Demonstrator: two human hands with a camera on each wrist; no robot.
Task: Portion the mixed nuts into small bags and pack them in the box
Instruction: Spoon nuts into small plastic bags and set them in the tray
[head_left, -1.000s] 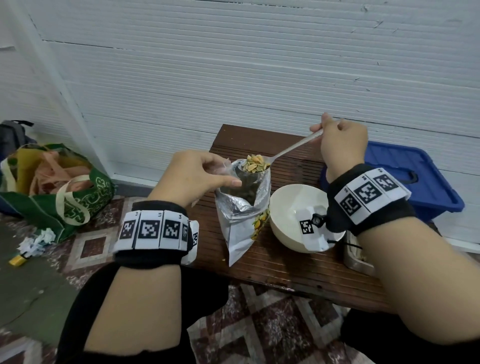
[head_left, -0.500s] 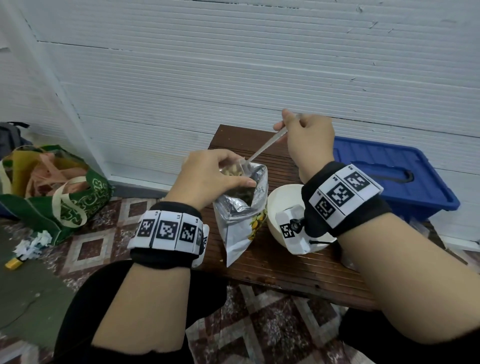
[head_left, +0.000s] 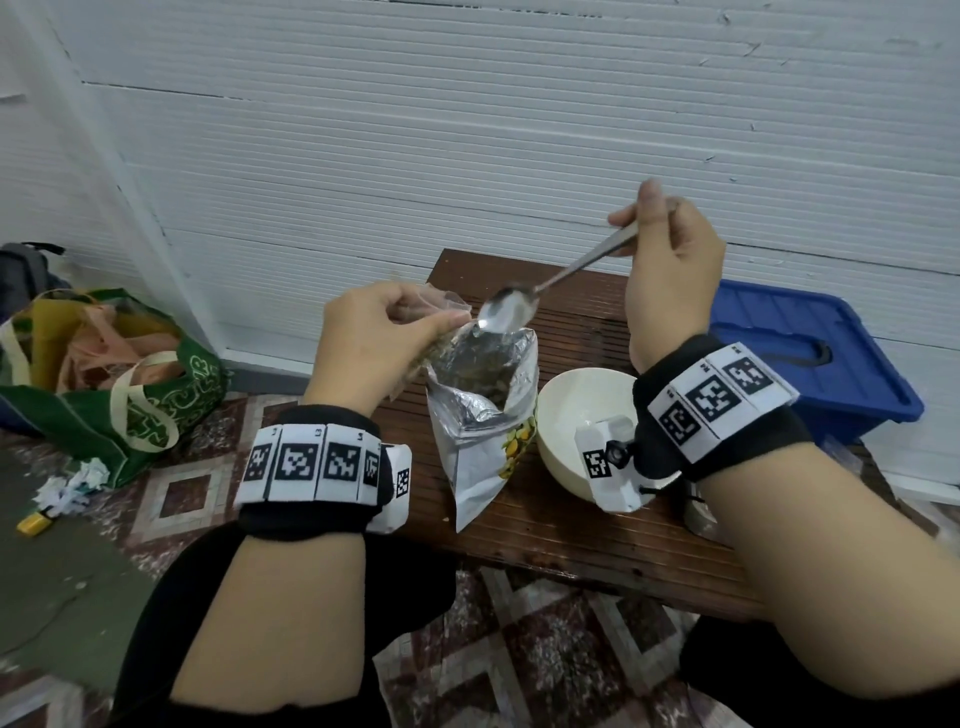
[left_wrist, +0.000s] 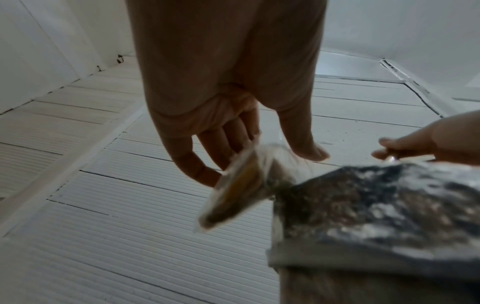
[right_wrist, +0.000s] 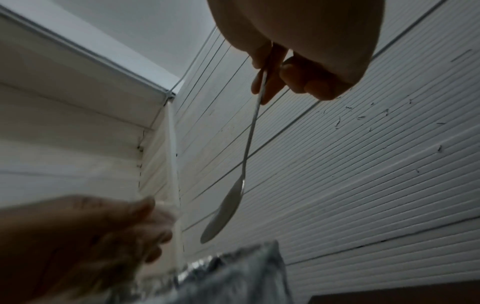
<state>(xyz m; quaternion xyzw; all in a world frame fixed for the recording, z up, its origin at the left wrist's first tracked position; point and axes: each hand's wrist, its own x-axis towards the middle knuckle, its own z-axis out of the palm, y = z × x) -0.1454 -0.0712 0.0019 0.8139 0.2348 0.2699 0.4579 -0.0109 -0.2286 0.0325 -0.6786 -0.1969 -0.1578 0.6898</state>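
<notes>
A small clear plastic bag (head_left: 434, 332), partly filled with nuts, is being pinched between the thumb and curled fingers of the left hand (head_left: 376, 345), just beside the mouth of the large silver foil nut pouch (head_left: 483, 410). The pouch is being kept upright on the dark brown slatted wooden table (head_left: 571, 525), its top open and its dark contents showing inside. A long metal spoon (head_left: 550, 283) is being gripped by its handle in the right hand (head_left: 670, 275), fingers and thumb clamped on it; its bowl is being held empty just over the pouch's mouth, close to the small bag. A white round bowl (head_left: 566, 415) is sitting on the table just right of the pouch. A blue plastic lidded box (head_left: 800, 353) is lying beyond the table's right end, closed.
</notes>
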